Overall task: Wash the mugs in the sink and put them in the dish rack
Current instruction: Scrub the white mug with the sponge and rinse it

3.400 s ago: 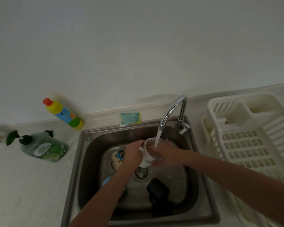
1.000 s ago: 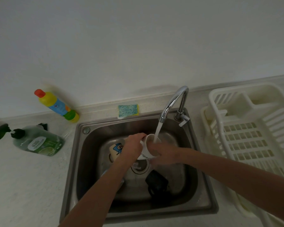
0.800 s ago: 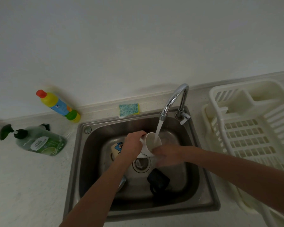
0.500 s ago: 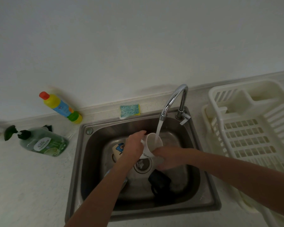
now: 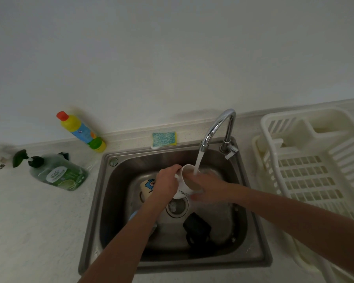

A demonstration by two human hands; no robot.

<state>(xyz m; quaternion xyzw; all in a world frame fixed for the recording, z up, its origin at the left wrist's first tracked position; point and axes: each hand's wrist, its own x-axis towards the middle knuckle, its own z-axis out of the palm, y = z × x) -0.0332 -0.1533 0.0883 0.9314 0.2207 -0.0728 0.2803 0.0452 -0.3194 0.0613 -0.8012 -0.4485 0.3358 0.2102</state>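
Over the steel sink [image 5: 110, 201] my left hand [image 5: 167, 183] grips a white mug [image 5: 185, 186] by its handle side, mouth up under the running tap [image 5: 215, 127]. My right hand [image 5: 207, 186] is at the mug's rim, with fingers reaching into the cup; it is blurred by motion and water. On the sink floor lie a cream mug with a blue cartoon [image 5: 147, 186], a black mug [image 5: 196, 227] and a blue item [image 5: 133, 216] half hidden under my left forearm. The white dish rack [image 5: 307, 170] stands on the counter to the right, with no mugs in it.
A green-and-yellow sponge [image 5: 164, 138] lies on the counter behind the sink. A green soap dispenser [image 5: 57, 172] lies on its side at the left, with a yellow cleaner bottle [image 5: 81, 131] leaning against the wall.
The white mug stays under the stream. My right hand has moved up from the mug's side to its rim and into the cup.
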